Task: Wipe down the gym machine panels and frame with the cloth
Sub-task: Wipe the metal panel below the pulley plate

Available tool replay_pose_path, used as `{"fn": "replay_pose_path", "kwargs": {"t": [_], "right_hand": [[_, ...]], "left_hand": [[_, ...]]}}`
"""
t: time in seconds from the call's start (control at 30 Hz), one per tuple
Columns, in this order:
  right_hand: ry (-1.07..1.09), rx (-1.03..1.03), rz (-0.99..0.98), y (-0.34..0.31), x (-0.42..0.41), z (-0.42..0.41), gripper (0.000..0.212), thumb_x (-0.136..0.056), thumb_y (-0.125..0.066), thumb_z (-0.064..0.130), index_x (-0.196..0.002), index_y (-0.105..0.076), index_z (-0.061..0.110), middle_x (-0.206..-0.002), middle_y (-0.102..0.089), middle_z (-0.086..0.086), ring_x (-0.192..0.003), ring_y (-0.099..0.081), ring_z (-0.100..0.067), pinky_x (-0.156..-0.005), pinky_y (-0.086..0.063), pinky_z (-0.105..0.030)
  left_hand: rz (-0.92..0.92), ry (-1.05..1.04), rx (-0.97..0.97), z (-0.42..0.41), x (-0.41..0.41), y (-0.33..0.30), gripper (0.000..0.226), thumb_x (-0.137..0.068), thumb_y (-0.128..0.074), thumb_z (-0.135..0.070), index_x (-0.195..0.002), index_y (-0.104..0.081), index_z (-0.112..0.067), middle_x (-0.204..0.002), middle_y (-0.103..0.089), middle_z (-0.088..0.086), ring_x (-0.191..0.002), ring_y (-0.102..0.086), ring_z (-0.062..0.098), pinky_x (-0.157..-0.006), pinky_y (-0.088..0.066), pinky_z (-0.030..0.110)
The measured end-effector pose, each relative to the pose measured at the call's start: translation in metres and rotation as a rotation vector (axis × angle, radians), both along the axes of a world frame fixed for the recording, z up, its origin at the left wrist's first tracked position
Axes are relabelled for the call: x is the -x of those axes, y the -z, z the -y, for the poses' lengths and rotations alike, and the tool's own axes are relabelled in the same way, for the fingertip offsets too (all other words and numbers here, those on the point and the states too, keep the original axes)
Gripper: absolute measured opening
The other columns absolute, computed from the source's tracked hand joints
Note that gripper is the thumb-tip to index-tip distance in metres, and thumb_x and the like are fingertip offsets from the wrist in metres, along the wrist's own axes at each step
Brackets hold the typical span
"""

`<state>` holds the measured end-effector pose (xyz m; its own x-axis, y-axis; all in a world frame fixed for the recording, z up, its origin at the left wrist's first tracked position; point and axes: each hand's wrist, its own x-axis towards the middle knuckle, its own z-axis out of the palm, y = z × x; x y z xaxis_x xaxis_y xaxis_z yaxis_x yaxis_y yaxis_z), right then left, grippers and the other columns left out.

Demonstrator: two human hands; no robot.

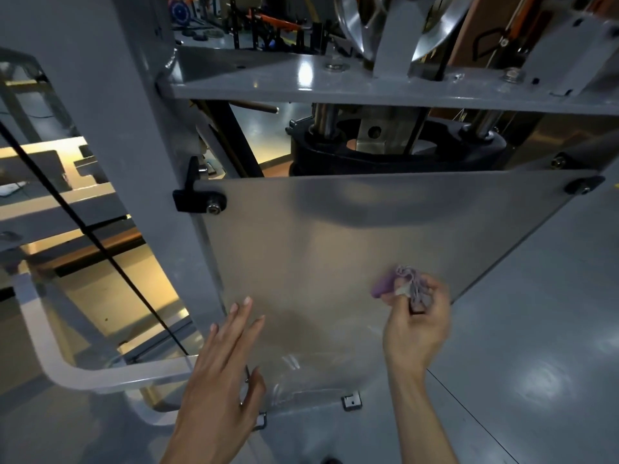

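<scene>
Low on the translucent panel (335,249), I see the bunched purple cloth (407,284) pinched in the right hand (417,324), pressed to the panel, left hand (224,366) flat, fingers straight and together, grey frame (134,135) alongside.

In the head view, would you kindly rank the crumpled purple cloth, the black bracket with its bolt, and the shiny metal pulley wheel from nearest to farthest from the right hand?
1. Crumpled purple cloth, gripped in the right hand.
2. Black bracket with its bolt, at the panel's upper-left corner.
3. Shiny metal pulley wheel, at the top.
</scene>
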<state>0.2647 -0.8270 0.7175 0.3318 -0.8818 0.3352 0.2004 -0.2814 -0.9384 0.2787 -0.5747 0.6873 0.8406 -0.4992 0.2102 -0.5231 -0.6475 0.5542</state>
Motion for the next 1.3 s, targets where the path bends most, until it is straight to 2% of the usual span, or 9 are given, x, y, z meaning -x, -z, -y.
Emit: {"fn": "replay_pose_path", "kwargs": {"t": [0.1, 0.2, 0.33, 0.53, 0.7, 0.83, 1.03, 1.17, 1.3], "right_hand": [[-0.058, -0.022, -0.013, 0.008, -0.009, -0.027, 0.042, -0.091, -0.054, -0.014, -0.092, -0.056, 0.028, -0.083, -0.070, -0.016, -0.069, -0.070, -0.031, -0.068, -0.062, -0.040], [-0.177, 0.033, -0.108, 0.020, -0.018, -0.066, 0.037, -0.081, -0.056, -0.006, -0.086, -0.055, 0.030, -0.084, -0.067, -0.007, -0.077, -0.066, -0.035, -0.071, -0.057, -0.052], [-0.191, 0.172, -0.224, 0.022, -0.013, -0.074, 0.036, -0.080, -0.065, -0.007, -0.089, -0.058, 0.027, -0.090, -0.064, -0.004, -0.080, -0.064, -0.025, -0.070, -0.054, -0.046], [0.024, 0.033, -0.104, 0.002, -0.006, -0.040, 0.043, -0.084, -0.056, 0.001, -0.089, -0.056, 0.044, -0.089, -0.069, -0.010, -0.083, -0.072, -0.034, -0.070, -0.056, -0.022], [-0.160, 0.053, -0.138, 0.020, -0.024, -0.101, 0.021, -0.087, -0.059, 0.011, -0.094, -0.055, 0.031, -0.090, -0.068, -0.008, -0.082, -0.068, -0.035, -0.075, -0.059, -0.052], [-0.268, 0.204, -0.216, 0.021, -0.026, -0.141, 0.017, -0.085, -0.065, 0.010, -0.094, -0.057, 0.022, -0.094, -0.061, -0.001, -0.083, -0.062, -0.015, -0.072, -0.053, -0.037], [-0.089, -0.006, -0.130, 0.011, -0.015, -0.091, 0.036, -0.088, -0.057, -0.010, -0.090, -0.054, 0.026, -0.081, -0.072, 0.006, -0.073, -0.072, -0.020, -0.073, -0.062, -0.038], [-0.104, 0.008, -0.098, 0.012, -0.022, -0.103, 0.011, -0.090, -0.060, 0.021, -0.092, -0.054, 0.031, -0.085, -0.071, -0.011, -0.077, -0.072, -0.034, -0.074, -0.060, -0.055], [-0.284, 0.149, -0.177, 0.011, -0.034, -0.164, 0.026, -0.087, -0.063, 0.010, -0.088, -0.053, 0.034, -0.089, -0.067, 0.004, -0.081, -0.067, -0.021, -0.074, -0.055, -0.046]], "left_hand": [[-0.001, -0.029, 0.027, -0.005, 0.001, -0.002, 0.094, -0.078, -0.085, -0.006, -0.158, -0.038, -0.026, -0.171, -0.016, -0.013, -0.157, -0.011, 0.003, -0.120, -0.035, 0.051], [0.004, -0.030, 0.034, -0.010, 0.003, -0.002, 0.093, -0.079, -0.084, -0.006, -0.157, -0.039, -0.028, -0.171, -0.016, -0.015, -0.156, -0.008, -0.001, -0.116, -0.032, 0.050], [0.005, 0.016, 0.054, -0.017, 0.002, -0.001, 0.089, -0.083, -0.080, -0.005, -0.157, -0.037, -0.029, -0.171, -0.016, -0.015, -0.156, -0.014, 0.003, -0.125, -0.021, 0.035], [0.031, 0.014, 0.079, -0.037, 0.005, 0.000, 0.092, -0.084, -0.081, -0.008, -0.159, -0.034, -0.030, -0.170, -0.017, -0.016, -0.156, -0.017, 0.005, -0.122, -0.031, 0.043], [0.013, 0.020, 0.083, -0.055, 0.006, 0.003, 0.091, -0.081, -0.084, -0.008, -0.158, -0.039, -0.026, -0.170, -0.018, -0.017, -0.155, -0.019, 0.004, -0.121, -0.029, 0.041], [-0.009, 0.014, 0.095, -0.066, 0.008, 0.000, 0.088, -0.085, -0.079, -0.008, -0.159, -0.036, -0.030, -0.170, -0.016, -0.020, -0.155, -0.019, 0.002, -0.124, -0.023, 0.036], [-0.018, 0.008, 0.118, -0.083, 0.009, 0.000, 0.100, -0.084, -0.080, -0.006, -0.160, -0.025, -0.042, -0.170, -0.015, -0.021, -0.155, -0.017, 0.001, -0.119, -0.029, 0.049], [-0.025, -0.005, 0.132, -0.094, 0.011, 0.002, 0.103, -0.085, -0.079, -0.007, -0.159, -0.021, -0.048, -0.169, -0.015, -0.022, -0.155, -0.016, 0.001, -0.119, -0.029, 0.046], [-0.024, 0.008, 0.157, -0.095, 0.011, 0.003, 0.095, -0.087, -0.077, -0.005, -0.159, -0.027, -0.041, -0.168, -0.017, -0.025, -0.155, -0.018, 0.000, -0.123, -0.033, 0.042]]}}
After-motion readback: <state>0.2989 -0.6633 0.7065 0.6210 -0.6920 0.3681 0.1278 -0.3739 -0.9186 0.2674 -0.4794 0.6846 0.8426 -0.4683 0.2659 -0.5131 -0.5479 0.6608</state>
